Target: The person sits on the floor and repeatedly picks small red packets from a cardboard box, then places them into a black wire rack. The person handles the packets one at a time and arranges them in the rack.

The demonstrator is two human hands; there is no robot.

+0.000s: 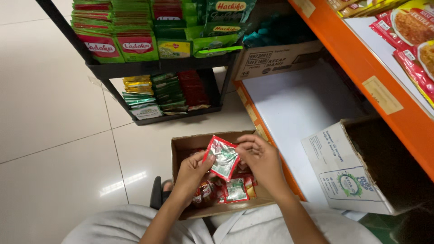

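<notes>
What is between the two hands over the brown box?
In the head view, a shiny red-edged foil sachet lies between the left hand and the right hand, which pinch its opposite edges above the open brown cardboard box of similar sachets.

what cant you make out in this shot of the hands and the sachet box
All from the head view:
- Bottom of the open cardboard box: covered by the left hand, right hand and the held red sachet.
- How many sachets remain in the box: the hands hide most.
- Inside of the white carton on the shelf: too dark.
- Red packets on the upper shelf: cut off by the right edge.
- The person's foot: mostly hidden behind the box.
</notes>
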